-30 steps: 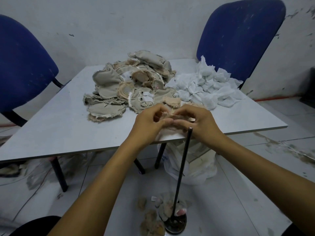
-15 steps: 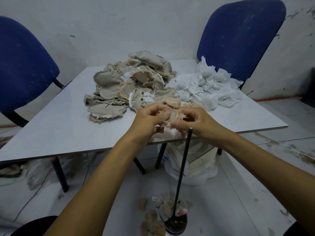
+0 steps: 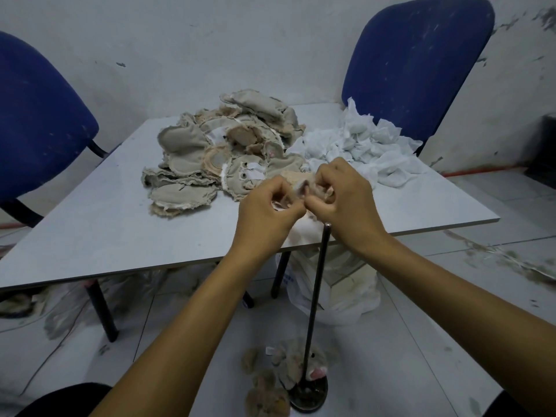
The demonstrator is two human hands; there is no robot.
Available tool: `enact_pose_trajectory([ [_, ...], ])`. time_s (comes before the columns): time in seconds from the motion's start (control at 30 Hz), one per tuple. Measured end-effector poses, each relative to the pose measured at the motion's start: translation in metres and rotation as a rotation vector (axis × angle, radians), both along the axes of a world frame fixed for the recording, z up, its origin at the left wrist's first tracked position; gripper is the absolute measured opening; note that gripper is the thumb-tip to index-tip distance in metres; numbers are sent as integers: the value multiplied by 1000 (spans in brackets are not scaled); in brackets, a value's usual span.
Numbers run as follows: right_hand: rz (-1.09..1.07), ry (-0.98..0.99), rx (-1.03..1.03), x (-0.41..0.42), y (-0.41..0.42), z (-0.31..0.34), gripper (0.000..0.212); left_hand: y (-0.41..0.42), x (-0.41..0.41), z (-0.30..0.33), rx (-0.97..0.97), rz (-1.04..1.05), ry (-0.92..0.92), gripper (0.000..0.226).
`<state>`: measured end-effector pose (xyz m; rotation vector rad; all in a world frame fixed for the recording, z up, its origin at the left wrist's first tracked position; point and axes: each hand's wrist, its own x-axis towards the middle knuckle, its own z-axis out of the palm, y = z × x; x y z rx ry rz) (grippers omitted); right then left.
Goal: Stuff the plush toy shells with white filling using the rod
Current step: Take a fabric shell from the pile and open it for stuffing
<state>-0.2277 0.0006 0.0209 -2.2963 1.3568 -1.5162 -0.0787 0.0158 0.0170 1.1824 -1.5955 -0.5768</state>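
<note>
Just below your two hands, the upright rod [image 3: 316,296] points its tip at the plush shell [image 3: 304,188]; left hand [image 3: 264,212] and right hand [image 3: 343,203] both pinch it, the right nearer the tip.

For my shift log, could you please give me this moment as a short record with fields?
left hand: gripping one side of a small shell
right hand: gripping the other side of that shell
rod: upright on a floor base, tip just below the hands, not held
shell pile: on the table, centre
filling: on the table, right of the pile
stuffed toys: on the floor by the rod base
</note>
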Motion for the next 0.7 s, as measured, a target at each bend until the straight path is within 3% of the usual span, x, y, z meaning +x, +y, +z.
enact_pose_trajectory([
  [0.13,38,-175,61,8,-2,3,30,-1,-9,-1,7,176,118,34],
  [0.23,17,-259,79,15,-4,-2,33,-1,-15,-2,21,288,226,29],
  [0.33,6,-352,151,21,-8,-8,44,-2,-12,-5,-88,375,70,34],
  [0.37,31,-374,180,22,-9,-9,45,-3,-11,-5,-74,342,36,33],
  [0.4,54,-361,195,21,-10,-12,44,-5,-7,-5,1,246,112,29],
  [0.5,125,-174,186,11,-12,-16,29,-10,4,0,407,-232,590,15],
  [0.53,183,-123,220,7,-12,-15,23,-11,7,1,493,-303,652,13],
  [0.6,363,-92,355,1,-8,-12,18,-13,13,0,516,-249,617,14],
  [0.7,481,-252,503,-10,-9,-4,45,-15,26,-5,437,-120,508,12],
])
